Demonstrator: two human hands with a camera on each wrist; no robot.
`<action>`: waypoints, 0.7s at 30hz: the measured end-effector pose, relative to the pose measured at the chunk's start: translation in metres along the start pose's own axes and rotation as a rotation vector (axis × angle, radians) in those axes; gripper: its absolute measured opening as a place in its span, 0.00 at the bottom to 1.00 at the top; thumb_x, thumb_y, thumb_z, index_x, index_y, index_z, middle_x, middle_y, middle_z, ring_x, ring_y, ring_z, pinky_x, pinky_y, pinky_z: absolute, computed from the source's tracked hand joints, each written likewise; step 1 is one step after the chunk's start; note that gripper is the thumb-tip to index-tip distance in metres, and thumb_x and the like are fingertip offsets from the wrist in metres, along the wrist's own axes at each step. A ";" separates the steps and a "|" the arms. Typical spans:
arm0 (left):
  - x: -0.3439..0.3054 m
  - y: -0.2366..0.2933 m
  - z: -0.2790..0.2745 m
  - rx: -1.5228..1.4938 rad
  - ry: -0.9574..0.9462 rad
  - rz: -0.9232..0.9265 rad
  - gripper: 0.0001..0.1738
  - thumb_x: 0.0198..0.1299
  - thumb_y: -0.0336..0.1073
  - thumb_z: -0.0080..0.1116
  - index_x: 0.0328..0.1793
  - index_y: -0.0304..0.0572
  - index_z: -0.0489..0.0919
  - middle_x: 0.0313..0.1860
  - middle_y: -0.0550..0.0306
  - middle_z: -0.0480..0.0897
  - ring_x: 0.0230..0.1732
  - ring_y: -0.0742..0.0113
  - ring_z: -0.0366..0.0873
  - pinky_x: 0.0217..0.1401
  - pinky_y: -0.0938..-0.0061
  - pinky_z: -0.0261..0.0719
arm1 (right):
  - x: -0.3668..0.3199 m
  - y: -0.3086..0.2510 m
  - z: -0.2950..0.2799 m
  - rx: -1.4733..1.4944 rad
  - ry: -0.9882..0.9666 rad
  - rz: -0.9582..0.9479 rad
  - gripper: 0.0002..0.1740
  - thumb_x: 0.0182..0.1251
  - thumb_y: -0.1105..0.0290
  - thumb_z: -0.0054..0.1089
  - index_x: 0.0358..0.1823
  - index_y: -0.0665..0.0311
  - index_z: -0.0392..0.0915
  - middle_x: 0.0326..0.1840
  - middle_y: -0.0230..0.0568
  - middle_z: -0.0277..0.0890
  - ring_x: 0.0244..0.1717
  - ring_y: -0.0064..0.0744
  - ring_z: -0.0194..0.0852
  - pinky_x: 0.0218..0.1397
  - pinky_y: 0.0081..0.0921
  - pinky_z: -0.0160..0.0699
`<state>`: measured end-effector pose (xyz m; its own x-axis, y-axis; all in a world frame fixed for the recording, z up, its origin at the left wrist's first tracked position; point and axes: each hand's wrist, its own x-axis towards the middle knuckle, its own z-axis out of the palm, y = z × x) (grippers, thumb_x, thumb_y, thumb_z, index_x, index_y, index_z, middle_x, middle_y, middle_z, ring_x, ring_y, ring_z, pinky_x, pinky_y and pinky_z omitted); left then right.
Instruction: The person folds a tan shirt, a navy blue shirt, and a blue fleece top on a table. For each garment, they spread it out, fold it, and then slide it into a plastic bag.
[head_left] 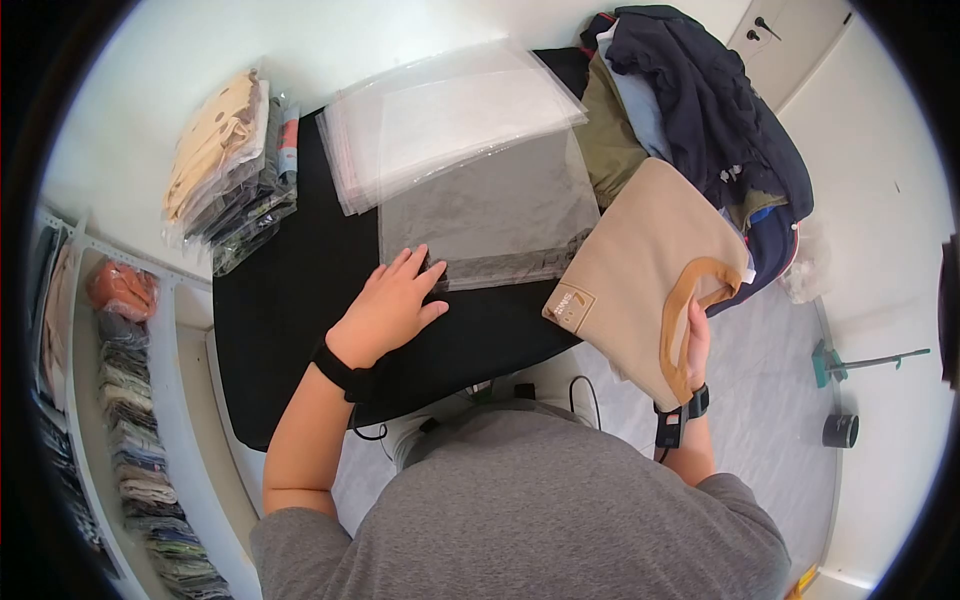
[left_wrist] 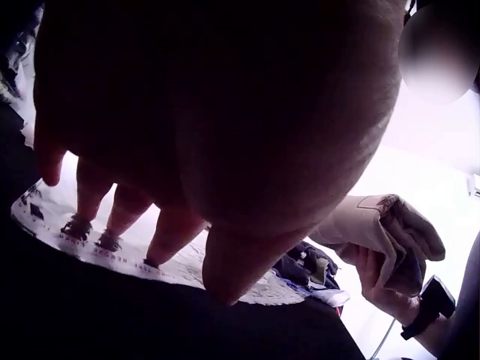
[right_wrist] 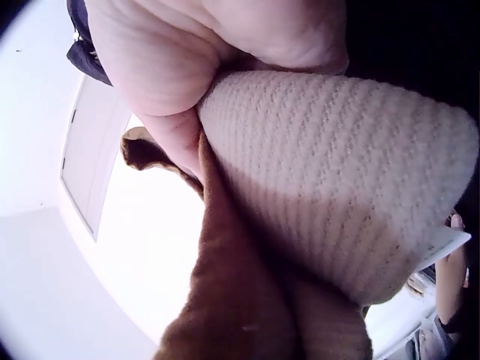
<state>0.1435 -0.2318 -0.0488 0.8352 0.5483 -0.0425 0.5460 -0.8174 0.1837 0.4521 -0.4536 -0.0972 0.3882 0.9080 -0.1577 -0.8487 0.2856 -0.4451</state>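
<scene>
Left hand: my left hand [head_left: 385, 315] has its fingers spread and relaxed, gripping nothing, tips on the near-left corner of smooth grey bags [head_left: 480, 215] on the table [head_left: 290, 350].
Right hand: my right hand [head_left: 699, 345] grasps the garment [head_left: 630, 240] at its collar [head_left: 672, 325].
Garment: beyond the table's near-right edge, folded, tan, ridged and fuzzy close up; collar a curved brown band.
Clear bags: glossy flat sheets, the clear bags [head_left: 450, 110] fan across the table's far side.
Clothes: crinkly packed stack [head_left: 225, 150] at the table's left end; soft, rumpled heap [head_left: 690, 100] at its right.
Obscured: right fingertips, behind cloth; left palm, in shadow; patch [head_left: 571, 306] lettering, too small.
</scene>
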 end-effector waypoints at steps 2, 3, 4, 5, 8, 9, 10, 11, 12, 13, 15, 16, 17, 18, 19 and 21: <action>0.002 -0.002 0.005 -0.070 0.019 0.002 0.27 0.59 0.41 0.57 0.64 0.40 0.69 0.69 0.43 0.64 0.70 0.44 0.59 0.67 0.57 0.63 | -0.001 0.003 0.005 0.018 -0.043 0.006 0.23 0.66 0.63 0.54 0.59 0.67 0.67 0.54 0.48 0.76 0.52 0.42 0.77 0.55 0.39 0.79; 0.003 -0.001 0.006 -0.064 0.062 0.022 0.27 0.59 0.39 0.57 0.64 0.37 0.68 0.67 0.44 0.66 0.66 0.44 0.63 0.65 0.60 0.66 | -0.001 0.005 0.007 0.053 -0.083 0.055 0.23 0.66 0.64 0.54 0.59 0.67 0.67 0.55 0.48 0.75 0.53 0.42 0.77 0.56 0.40 0.78; 0.004 0.001 0.006 -0.059 0.104 0.041 0.28 0.58 0.37 0.57 0.64 0.34 0.68 0.66 0.45 0.68 0.62 0.45 0.67 0.62 0.63 0.69 | -0.002 0.007 0.009 0.088 -0.123 0.104 0.24 0.66 0.64 0.54 0.60 0.68 0.66 0.55 0.49 0.75 0.53 0.43 0.77 0.57 0.41 0.78; 0.006 0.004 0.006 -0.059 0.102 0.042 0.28 0.58 0.37 0.57 0.64 0.34 0.68 0.66 0.45 0.68 0.62 0.45 0.67 0.62 0.63 0.69 | -0.001 0.010 0.008 0.088 -0.122 0.104 0.24 0.66 0.64 0.54 0.60 0.68 0.66 0.55 0.49 0.75 0.53 0.43 0.77 0.57 0.41 0.78; 0.013 0.012 0.001 -0.184 0.175 0.050 0.28 0.56 0.31 0.57 0.63 0.32 0.68 0.64 0.45 0.69 0.56 0.45 0.69 0.60 0.62 0.70 | 0.001 0.022 0.007 0.159 -0.178 0.285 0.24 0.64 0.70 0.56 0.61 0.68 0.65 0.57 0.50 0.73 0.55 0.44 0.76 0.59 0.42 0.77; 0.015 0.015 -0.001 -0.205 0.300 0.077 0.27 0.54 0.27 0.55 0.63 0.31 0.67 0.64 0.44 0.69 0.55 0.45 0.70 0.60 0.62 0.69 | 0.002 0.026 0.013 0.114 -0.230 0.297 0.25 0.63 0.72 0.57 0.61 0.68 0.65 0.57 0.49 0.73 0.55 0.43 0.76 0.58 0.42 0.77; 0.017 0.019 -0.002 -0.225 0.425 0.105 0.28 0.53 0.23 0.54 0.63 0.30 0.67 0.63 0.43 0.70 0.55 0.45 0.70 0.60 0.62 0.69 | 0.002 0.032 0.017 0.074 -0.179 0.334 0.23 0.63 0.71 0.56 0.60 0.68 0.66 0.55 0.50 0.74 0.53 0.44 0.77 0.56 0.42 0.79; 0.018 0.023 -0.003 -0.227 0.425 0.104 0.28 0.53 0.23 0.54 0.63 0.30 0.67 0.63 0.43 0.70 0.55 0.45 0.70 0.60 0.62 0.69 | 0.003 0.038 0.021 0.034 -0.128 0.371 0.22 0.64 0.71 0.55 0.59 0.68 0.67 0.53 0.51 0.76 0.52 0.45 0.78 0.53 0.42 0.81; 0.020 0.027 -0.005 -0.233 0.475 0.103 0.29 0.51 0.20 0.52 0.63 0.30 0.67 0.63 0.42 0.70 0.55 0.45 0.70 0.61 0.63 0.69 | 0.005 0.044 0.026 0.007 -0.143 0.376 0.23 0.64 0.72 0.54 0.60 0.69 0.66 0.56 0.53 0.74 0.54 0.46 0.77 0.55 0.43 0.79; 0.021 0.029 -0.006 -0.238 0.526 0.101 0.30 0.49 0.18 0.50 0.63 0.29 0.67 0.62 0.41 0.70 0.56 0.45 0.69 0.61 0.63 0.68 | 0.008 0.046 0.030 0.006 -0.143 0.376 0.23 0.64 0.72 0.54 0.60 0.69 0.66 0.56 0.53 0.74 0.54 0.46 0.77 0.55 0.43 0.79; 0.020 0.032 -0.006 -0.240 0.531 0.125 0.32 0.47 0.16 0.49 0.64 0.29 0.67 0.62 0.40 0.70 0.57 0.44 0.69 0.62 0.63 0.68 | 0.012 0.048 0.038 0.023 -0.024 0.646 0.24 0.64 0.73 0.55 0.62 0.67 0.65 0.58 0.49 0.72 0.57 0.41 0.74 0.59 0.39 0.75; 0.019 0.034 -0.006 -0.241 0.537 0.150 0.34 0.45 0.15 0.47 0.64 0.29 0.67 0.62 0.40 0.70 0.58 0.44 0.69 0.62 0.63 0.68 | 0.015 0.050 0.044 0.023 -0.019 0.665 0.23 0.66 0.72 0.54 0.62 0.68 0.65 0.58 0.49 0.72 0.57 0.41 0.74 0.59 0.39 0.75; 0.018 0.035 -0.004 -0.241 0.537 0.154 0.34 0.45 0.15 0.47 0.64 0.29 0.67 0.62 0.40 0.70 0.58 0.44 0.69 0.62 0.63 0.68 | 0.019 0.051 0.045 0.023 -0.020 0.662 0.23 0.66 0.72 0.54 0.62 0.68 0.65 0.58 0.49 0.72 0.57 0.41 0.74 0.59 0.39 0.75; 0.016 0.037 -0.002 -0.230 0.530 0.153 0.34 0.44 0.14 0.46 0.64 0.27 0.66 0.62 0.40 0.70 0.58 0.44 0.68 0.62 0.62 0.68 | 0.025 0.053 0.046 0.019 -0.033 0.619 0.24 0.66 0.71 0.54 0.62 0.69 0.65 0.58 0.49 0.72 0.56 0.42 0.75 0.59 0.39 0.75; 0.016 0.037 -0.001 -0.218 0.525 0.153 0.34 0.43 0.12 0.45 0.63 0.26 0.66 0.62 0.40 0.69 0.57 0.45 0.68 0.63 0.62 0.68 | 0.031 0.053 0.048 0.013 -0.048 0.576 0.24 0.66 0.70 0.53 0.62 0.69 0.65 0.58 0.49 0.72 0.56 0.42 0.75 0.59 0.39 0.76; 0.015 0.038 0.001 -0.238 0.536 0.157 0.34 0.43 0.12 0.45 0.63 0.26 0.66 0.63 0.40 0.69 0.58 0.45 0.68 0.63 0.62 0.68 | 0.043 0.054 0.050 0.024 -0.083 0.536 0.23 0.67 0.68 0.53 0.62 0.69 0.65 0.58 0.49 0.72 0.57 0.43 0.74 0.61 0.41 0.73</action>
<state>0.1771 -0.2545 -0.0439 0.7213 0.4876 0.4918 0.3376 -0.8676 0.3650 0.4049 -0.3836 -0.0835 -0.1303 0.9491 -0.2866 -0.9283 -0.2183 -0.3008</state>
